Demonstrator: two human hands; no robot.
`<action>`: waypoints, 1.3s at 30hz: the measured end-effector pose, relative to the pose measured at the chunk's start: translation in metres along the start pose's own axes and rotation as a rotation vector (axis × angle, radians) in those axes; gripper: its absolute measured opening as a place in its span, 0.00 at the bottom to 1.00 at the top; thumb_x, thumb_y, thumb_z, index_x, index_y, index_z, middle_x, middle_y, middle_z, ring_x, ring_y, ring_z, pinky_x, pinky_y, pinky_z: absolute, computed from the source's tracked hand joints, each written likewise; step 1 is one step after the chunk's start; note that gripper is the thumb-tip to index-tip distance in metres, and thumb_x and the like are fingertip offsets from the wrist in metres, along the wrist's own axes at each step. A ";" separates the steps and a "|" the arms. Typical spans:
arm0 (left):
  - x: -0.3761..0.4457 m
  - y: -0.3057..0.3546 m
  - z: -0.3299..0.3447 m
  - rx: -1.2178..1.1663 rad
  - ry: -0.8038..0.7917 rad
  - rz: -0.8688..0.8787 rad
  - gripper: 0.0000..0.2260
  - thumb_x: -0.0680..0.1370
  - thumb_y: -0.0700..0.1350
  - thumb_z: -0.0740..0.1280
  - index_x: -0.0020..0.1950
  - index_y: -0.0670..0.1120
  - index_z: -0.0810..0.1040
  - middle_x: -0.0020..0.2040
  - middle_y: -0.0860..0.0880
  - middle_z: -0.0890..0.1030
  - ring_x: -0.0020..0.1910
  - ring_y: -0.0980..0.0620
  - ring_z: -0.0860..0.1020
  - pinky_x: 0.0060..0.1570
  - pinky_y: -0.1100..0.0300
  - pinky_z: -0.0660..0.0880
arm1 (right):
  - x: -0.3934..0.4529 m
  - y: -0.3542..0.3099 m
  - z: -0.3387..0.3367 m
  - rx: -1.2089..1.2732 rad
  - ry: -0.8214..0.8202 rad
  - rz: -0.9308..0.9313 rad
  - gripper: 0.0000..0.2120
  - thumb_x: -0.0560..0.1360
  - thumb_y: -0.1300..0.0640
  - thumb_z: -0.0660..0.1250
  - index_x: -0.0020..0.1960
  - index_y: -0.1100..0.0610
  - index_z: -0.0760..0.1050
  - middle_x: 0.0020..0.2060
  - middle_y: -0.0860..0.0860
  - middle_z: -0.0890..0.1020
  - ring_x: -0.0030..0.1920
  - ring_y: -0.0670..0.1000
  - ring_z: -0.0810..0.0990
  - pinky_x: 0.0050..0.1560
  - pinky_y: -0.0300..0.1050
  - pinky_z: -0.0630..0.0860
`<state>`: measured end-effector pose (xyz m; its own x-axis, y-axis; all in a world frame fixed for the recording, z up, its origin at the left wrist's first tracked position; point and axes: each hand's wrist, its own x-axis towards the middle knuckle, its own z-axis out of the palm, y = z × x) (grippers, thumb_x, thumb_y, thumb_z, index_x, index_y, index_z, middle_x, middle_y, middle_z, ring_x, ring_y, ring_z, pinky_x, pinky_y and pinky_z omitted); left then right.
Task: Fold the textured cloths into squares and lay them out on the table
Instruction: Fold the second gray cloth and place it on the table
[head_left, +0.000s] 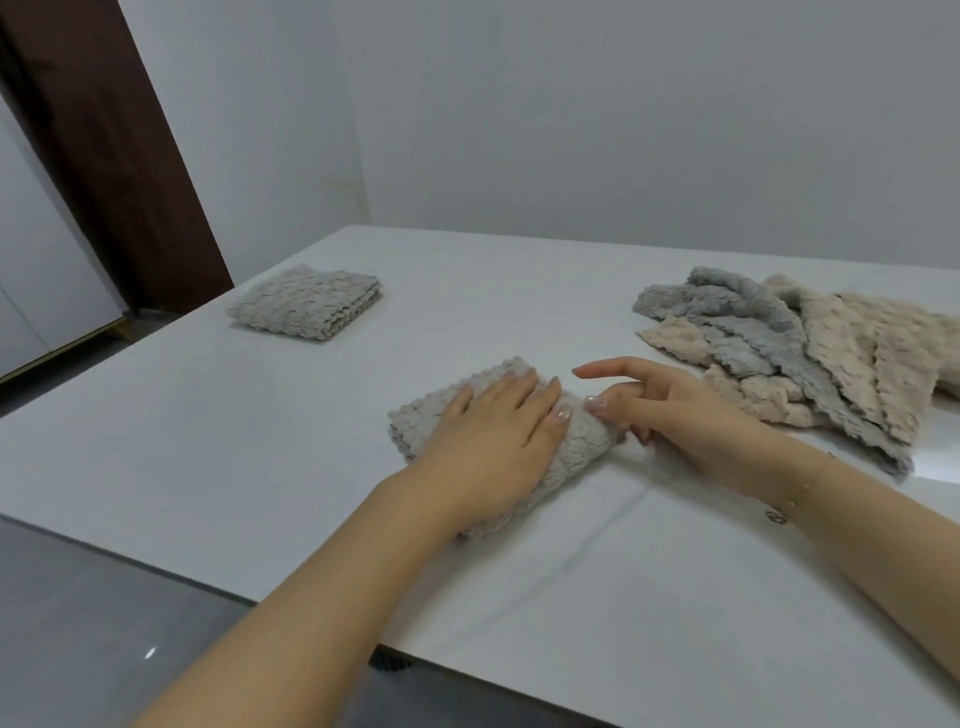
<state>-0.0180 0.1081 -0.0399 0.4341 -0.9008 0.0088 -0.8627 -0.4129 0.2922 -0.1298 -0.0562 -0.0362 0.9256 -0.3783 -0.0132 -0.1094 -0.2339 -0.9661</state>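
White walls stand behind a big white counter (260, 441), and a dark brown door frame (104, 156) is off to the left.

I see one folded grey cloth (306, 301) already lying as a neat square at the far left of the counter. That one looks done.

I am working on a second grey cloth (582, 441) right in front of me, near the middle of the counter. My left hand (493, 431) lies flat on top of it, with straight fingers (524, 389) close together, pressing it down. My right hand (675, 415) is at the cloth's right end. Its thumb touches the cloth's edge, the first finger points out straight, and the other fingers curl loosely. I cannot tell if they really pinch the cloth. I think this cloth is almost folded and just needs tidying into a square.

A messy pile of cloths (810, 358), grey and beige, waits at the right side, near my right arm. Those are not folded yet, so I think most of the job is left.

Nothing blocks the open space on the counter between the folded square and me. The pile sits close to my right wrist, so I could bump it.
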 end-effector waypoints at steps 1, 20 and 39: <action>0.001 -0.002 0.004 0.019 -0.028 -0.008 0.23 0.82 0.57 0.41 0.78 0.56 0.46 0.79 0.56 0.45 0.76 0.59 0.41 0.75 0.52 0.38 | -0.001 0.000 0.000 -0.021 -0.019 0.006 0.15 0.73 0.58 0.70 0.60 0.52 0.77 0.35 0.49 0.81 0.34 0.46 0.74 0.31 0.33 0.68; 0.010 -0.010 0.000 -0.003 -0.190 -0.055 0.30 0.79 0.64 0.45 0.78 0.53 0.44 0.78 0.55 0.44 0.77 0.57 0.43 0.75 0.52 0.41 | -0.012 0.018 0.005 -0.366 0.174 -0.143 0.12 0.69 0.53 0.74 0.51 0.51 0.79 0.33 0.45 0.79 0.29 0.42 0.70 0.34 0.32 0.67; 0.021 -0.045 0.001 -0.219 0.351 -0.165 0.27 0.77 0.64 0.57 0.70 0.50 0.69 0.65 0.51 0.75 0.65 0.50 0.71 0.65 0.52 0.66 | -0.021 0.017 0.018 -0.517 0.173 -0.430 0.12 0.73 0.46 0.63 0.48 0.50 0.82 0.44 0.43 0.82 0.48 0.46 0.78 0.50 0.40 0.73</action>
<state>0.0299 0.1078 -0.0539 0.6557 -0.7094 0.2583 -0.7156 -0.4749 0.5122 -0.1446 -0.0363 -0.0571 0.8591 -0.2835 0.4262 0.0558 -0.7758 -0.6285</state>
